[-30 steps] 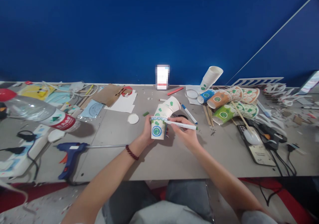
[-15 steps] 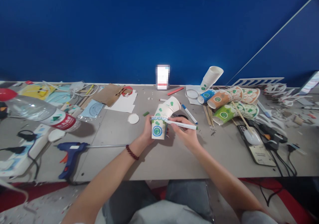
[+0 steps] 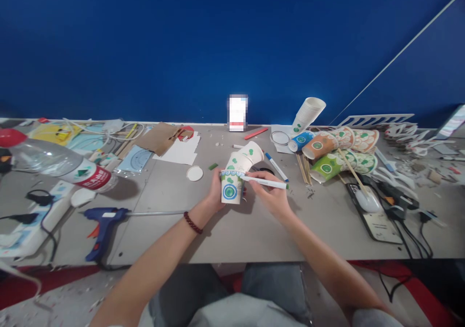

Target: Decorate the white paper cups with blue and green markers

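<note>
My left hand (image 3: 215,192) is wrapped round the side of a paper cup (image 3: 231,192), the nearest in a bent row of joined paper cups (image 3: 239,161). Green leaf prints cover the cups, and blue marker scallops run along the near cup's rim, with a blue ring round its green emblem. In my right hand (image 3: 269,194) is a white marker (image 3: 267,182), its tip at that cup's rim on the right. Some of my left fingers are hidden behind the cup. A blue marker (image 3: 276,167) lies on the table just beyond my right hand.
At right lie coloured cup rows (image 3: 327,166), a cup stack (image 3: 308,115) and a phone (image 3: 381,226) under a mouse (image 3: 367,201). A blue glue gun (image 3: 105,227), a power strip (image 3: 39,220) and a plastic bottle (image 3: 61,162) are at left. A white disc (image 3: 194,173) lies left of the cups.
Almost nothing differs. The near cup has turned very slightly in my left hand, while the marker tip stays at its rim.
</note>
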### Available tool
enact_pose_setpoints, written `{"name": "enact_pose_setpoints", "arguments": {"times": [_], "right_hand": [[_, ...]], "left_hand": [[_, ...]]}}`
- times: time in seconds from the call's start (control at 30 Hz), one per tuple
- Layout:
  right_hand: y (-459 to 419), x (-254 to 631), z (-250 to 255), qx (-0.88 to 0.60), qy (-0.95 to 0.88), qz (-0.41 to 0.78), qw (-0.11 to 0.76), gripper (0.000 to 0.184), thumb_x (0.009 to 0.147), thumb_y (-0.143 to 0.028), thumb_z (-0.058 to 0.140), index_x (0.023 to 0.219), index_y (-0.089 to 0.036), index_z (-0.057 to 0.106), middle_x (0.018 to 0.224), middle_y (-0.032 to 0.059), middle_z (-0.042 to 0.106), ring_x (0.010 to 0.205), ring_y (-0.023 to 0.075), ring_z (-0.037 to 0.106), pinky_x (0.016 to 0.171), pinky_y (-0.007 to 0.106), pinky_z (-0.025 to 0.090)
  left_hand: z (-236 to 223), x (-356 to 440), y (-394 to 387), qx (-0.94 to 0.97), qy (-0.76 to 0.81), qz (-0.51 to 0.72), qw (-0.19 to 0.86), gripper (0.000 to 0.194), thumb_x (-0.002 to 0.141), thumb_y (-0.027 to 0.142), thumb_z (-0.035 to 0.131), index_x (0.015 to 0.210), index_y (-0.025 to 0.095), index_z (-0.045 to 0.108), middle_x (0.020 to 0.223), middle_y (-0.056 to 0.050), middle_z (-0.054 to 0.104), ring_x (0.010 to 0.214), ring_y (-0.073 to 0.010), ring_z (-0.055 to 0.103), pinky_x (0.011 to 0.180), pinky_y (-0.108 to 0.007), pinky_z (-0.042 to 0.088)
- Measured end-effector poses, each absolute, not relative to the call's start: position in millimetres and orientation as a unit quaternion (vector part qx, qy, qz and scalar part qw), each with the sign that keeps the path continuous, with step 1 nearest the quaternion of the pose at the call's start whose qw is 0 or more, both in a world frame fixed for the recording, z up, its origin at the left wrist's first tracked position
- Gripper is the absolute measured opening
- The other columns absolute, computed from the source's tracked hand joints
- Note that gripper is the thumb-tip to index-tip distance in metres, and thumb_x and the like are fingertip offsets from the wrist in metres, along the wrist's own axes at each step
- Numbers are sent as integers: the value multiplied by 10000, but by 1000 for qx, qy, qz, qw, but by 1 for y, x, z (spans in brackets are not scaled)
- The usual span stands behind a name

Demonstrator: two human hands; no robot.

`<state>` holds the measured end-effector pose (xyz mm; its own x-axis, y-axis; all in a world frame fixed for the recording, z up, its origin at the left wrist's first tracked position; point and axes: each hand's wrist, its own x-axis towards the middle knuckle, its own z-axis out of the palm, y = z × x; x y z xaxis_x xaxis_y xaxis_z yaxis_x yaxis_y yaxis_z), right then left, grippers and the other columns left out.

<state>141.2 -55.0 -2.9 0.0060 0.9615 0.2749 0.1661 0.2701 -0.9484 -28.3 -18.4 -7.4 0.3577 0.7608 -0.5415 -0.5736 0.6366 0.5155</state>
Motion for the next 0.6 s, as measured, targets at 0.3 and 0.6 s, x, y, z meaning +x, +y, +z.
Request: {"name": "enact_pose_setpoints", "arguments": {"times": [0.3,0.6], "right_hand": [[-56,140,1,-460,-587,394,537,144,838,-385,784,865,-244,768,1013,98,836,1073,315,774,916,451,609],[-56,141,1,-462,-592,389,534,135,846,-376,768,883,-246,776,1013,90,832,1043,302,776,904,444,614]], "left_hand": [[-6,-27,-18,121,387,415,815,524,966,401,278,953,92,702,667,-157,726,523,-283,662,534,-387,551],[-6,-27,-19,121,388,410,817,516,956,404,286,936,96,700,649,-150,712,522,-284,655,540,-396,555]]}}
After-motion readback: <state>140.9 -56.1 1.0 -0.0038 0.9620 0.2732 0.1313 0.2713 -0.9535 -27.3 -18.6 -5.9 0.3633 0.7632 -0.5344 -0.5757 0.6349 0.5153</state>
